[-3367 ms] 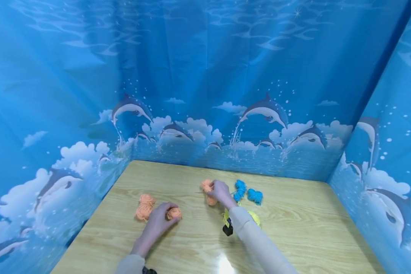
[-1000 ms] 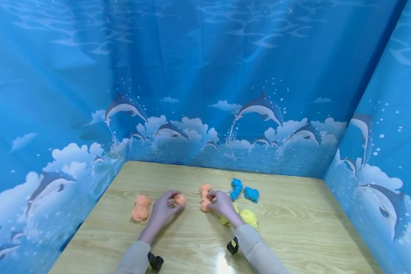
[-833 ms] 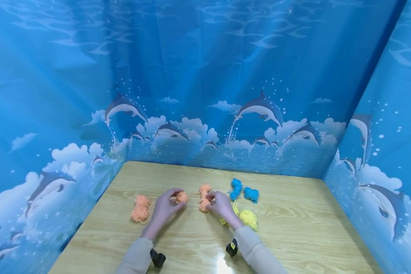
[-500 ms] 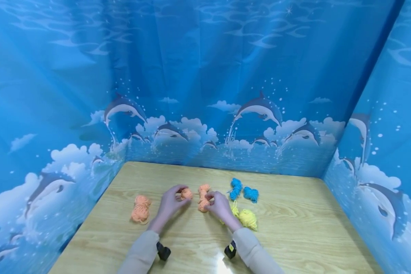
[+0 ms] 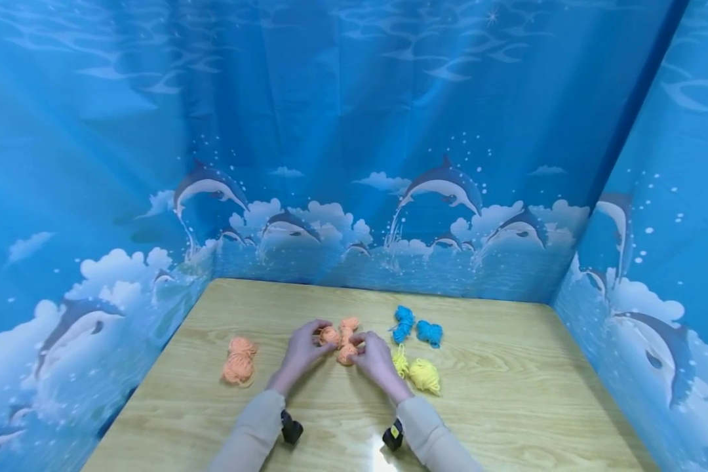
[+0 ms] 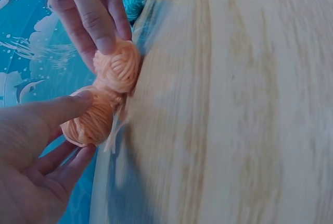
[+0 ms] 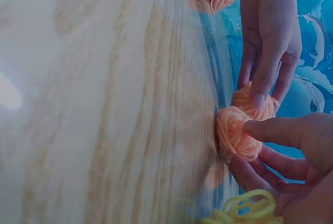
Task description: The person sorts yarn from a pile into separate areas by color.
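Observation:
At the middle of the table two bundles of orange yarn sit side by side. My left hand (image 5: 303,351) grips a small round orange yarn ball (image 6: 89,122) between thumb and fingers, up against the other bundle. That one, an orange yarn skein (image 5: 348,354) pinched in at its waist, stands lengthwise away from me. My right hand (image 5: 374,359) pinches its near end, thumb on one side and fingers on the other, as the right wrist view shows. Loose yarn ends (image 6: 112,138) hang by the ball in the left wrist view.
Another orange skein (image 5: 239,362) lies to the left. Two blue yarn skeins (image 5: 429,334) lie beyond my right hand, with a yellow yarn bundle (image 5: 424,375) nearer, beside my right wrist. A dolphin-print curtain (image 5: 330,164) rises behind the wooden table (image 5: 507,393).
My left hand has carried the orange ball rightward and away from me, up to the waisted skein. My right hand has stayed on that skein, shifting its grip to the near end.

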`<move>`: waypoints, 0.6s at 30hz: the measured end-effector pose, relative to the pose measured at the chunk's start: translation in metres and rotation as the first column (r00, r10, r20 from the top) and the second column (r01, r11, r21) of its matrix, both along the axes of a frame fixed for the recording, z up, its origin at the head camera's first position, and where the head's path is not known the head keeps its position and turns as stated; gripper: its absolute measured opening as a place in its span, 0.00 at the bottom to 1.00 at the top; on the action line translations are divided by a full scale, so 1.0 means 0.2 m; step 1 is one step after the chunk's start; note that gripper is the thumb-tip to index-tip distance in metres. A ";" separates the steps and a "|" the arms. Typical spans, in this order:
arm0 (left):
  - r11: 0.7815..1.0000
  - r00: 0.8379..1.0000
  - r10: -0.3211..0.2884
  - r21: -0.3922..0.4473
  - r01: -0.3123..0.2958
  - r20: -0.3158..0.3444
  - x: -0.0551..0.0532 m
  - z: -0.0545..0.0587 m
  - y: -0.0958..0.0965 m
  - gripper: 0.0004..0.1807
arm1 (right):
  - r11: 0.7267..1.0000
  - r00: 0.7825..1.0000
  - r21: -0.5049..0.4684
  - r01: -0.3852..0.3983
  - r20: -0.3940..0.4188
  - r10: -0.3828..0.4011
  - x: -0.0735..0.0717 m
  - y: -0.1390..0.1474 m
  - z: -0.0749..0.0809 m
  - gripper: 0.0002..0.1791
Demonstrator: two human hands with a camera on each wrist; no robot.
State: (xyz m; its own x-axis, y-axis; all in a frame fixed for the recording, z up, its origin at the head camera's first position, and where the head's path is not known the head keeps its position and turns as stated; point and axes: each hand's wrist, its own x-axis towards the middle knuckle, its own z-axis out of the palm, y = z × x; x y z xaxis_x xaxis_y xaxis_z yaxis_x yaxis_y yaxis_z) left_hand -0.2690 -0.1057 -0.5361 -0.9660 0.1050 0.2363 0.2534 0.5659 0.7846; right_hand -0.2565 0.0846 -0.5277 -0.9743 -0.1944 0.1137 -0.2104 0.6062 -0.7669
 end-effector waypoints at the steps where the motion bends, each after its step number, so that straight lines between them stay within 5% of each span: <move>1: 1.000 1.000 0.006 -0.012 -0.006 0.001 0.00 0.00 0.00 0.24 | 1.000 1.000 0.005 0.001 -0.004 -0.001 0.00 0.00 0.00 0.17; 6: 0.997 1.000 0.019 -0.073 -0.019 -0.007 -0.01 -0.02 0.01 0.24 | 0.999 1.000 0.035 0.013 -0.027 -0.013 0.00 -0.01 0.00 0.17; 18: 1.000 1.000 0.016 -0.018 -0.016 0.020 0.03 0.02 -0.04 0.26 | 0.999 0.999 0.048 0.022 -0.039 -0.020 0.00 -0.01 -0.01 0.17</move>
